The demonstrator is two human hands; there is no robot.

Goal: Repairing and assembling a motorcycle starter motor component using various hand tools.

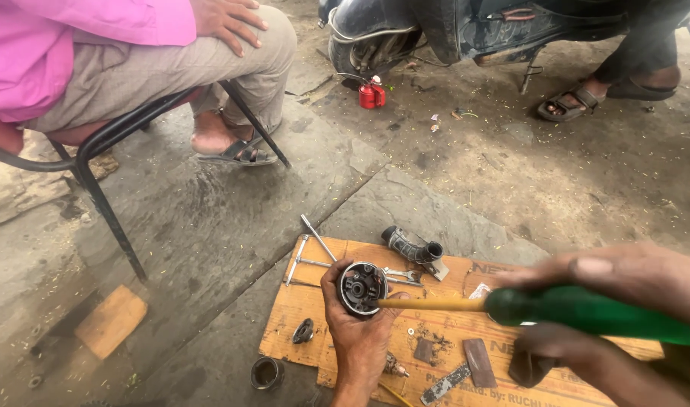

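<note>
Left hand [358, 332] closed around a round metal housing [361, 287], cupped from below, open face turned up. Housing sits above the cardboard sheet [300, 309], near its upper middle. Right hand [624, 290] clenched on the green handle of a screwdriver [579, 310]; yellowish shaft runs leftward, tip at the housing's rim. On the cardboard: T-handle wrench [309, 252] at upper left edge, black rubber grip [411, 247] at top, flat file [446, 384] near lower edge. Black ring [266, 372] on the ground, just off the cardboard's lower left corner. Red oil can [371, 94] well beyond the cardboard, by a scooter [466, 30].
</note>
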